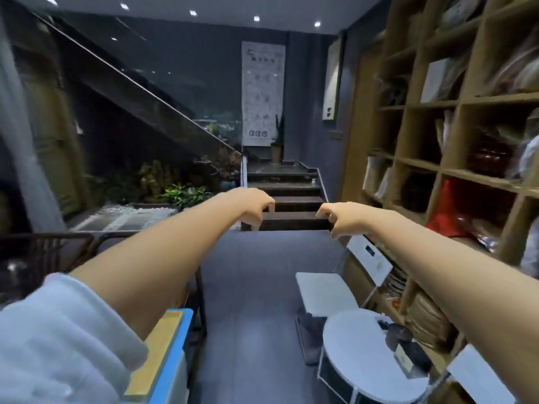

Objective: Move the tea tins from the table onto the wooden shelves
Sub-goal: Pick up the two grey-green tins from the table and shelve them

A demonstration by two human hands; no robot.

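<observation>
**Reaching out empty-handed, tins waiting below**

Stretching both arms forward, the person carries nothing: the left hand [256,209] and right hand [338,218] hang with fingers loosely curled, two hands, zero tins held, probably mid-turn between loads. On the round white table [361,371] sit what look like two dark tins [398,336], too blurred to count surely. The wooden shelves [455,103] stand just beside it.

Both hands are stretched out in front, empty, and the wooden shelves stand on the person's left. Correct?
Not quite. In the head view the wooden shelves stand on the person's right. The rest holds: left hand and right hand are stretched out in front, empty.
</observation>
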